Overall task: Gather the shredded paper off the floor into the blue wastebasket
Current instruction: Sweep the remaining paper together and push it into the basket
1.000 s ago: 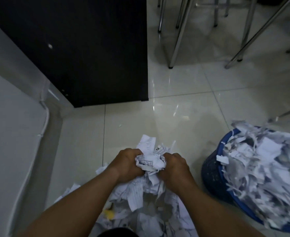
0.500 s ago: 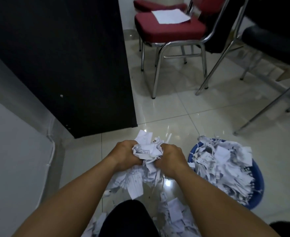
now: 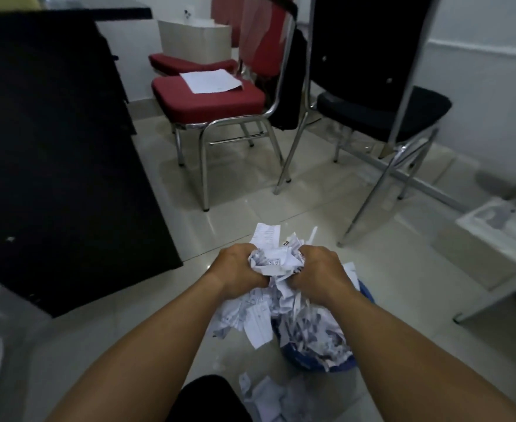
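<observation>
Since the earlier view, both hands have carried their bundle of shredded paper [image 3: 270, 263] to the right, so it now hangs over the blue wastebasket [image 3: 307, 360], and more of the room has come into sight. The left hand [image 3: 238, 269] and the right hand [image 3: 320, 268] are each curled tight around the bundle, pressing it between them from either side. Crumpled strips stick up above the knuckles and longer strips trail down from the hands toward the basket. Some strips carry small dark print, but it is too blurred to read.

The wastebasket sits on the pale tiled floor [image 3: 244, 220] directly below and slightly right of the hands. It is heaped with shredded paper, and only parts of its blue rim and wall show. A few loose scraps [image 3: 264, 394] lie on the tiles just in front of the basket, nearer the person, beside a dark knee [image 3: 208, 397] at the bottom edge.

To the left stands a large black cabinet [image 3: 52, 147]. Farther back is a red padded chair [image 3: 208, 95] on chrome legs, with a white sheet of paper [image 3: 211, 80] lying on its seat; any writing on it is too faint to read. To its right is a black padded chair [image 3: 381, 108], also on chrome legs.
</observation>
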